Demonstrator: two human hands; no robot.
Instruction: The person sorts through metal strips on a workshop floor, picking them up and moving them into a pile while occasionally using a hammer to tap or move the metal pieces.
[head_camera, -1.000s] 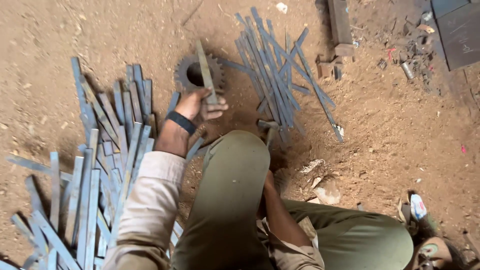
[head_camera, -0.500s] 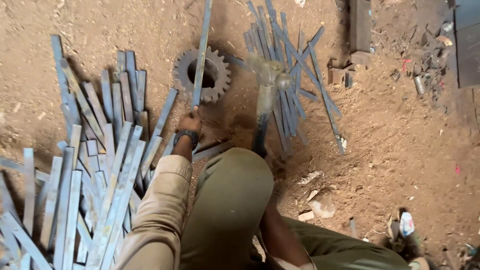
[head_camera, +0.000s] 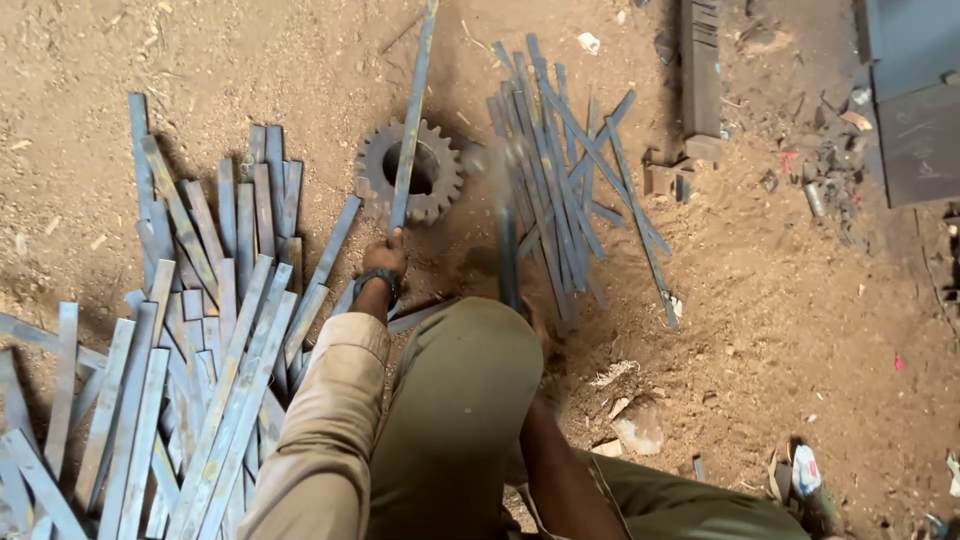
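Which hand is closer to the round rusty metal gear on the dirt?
Left. The left hand grips a long flat metal strip lying across the round rusty metal gear. The right hand is hidden behind the knee, farther away.

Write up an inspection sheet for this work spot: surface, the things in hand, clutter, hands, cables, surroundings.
Surface: bare sandy dirt ground, uneven.
Things in hand: long flat grey steel strip laid across a rusty toothed gear wheel; a blurred hammer-like tool beside it.
Clutter: heap of flat steel strips on the left; crossed pile of thinner steel strips on the right; paper scraps and stones.
Hands: left hand grips the strip's near end; right hand hidden behind the knee, grip unclear.
Cables: nothing seen.
Surroundings: dark metal bar and dark metal sheet at the top right.
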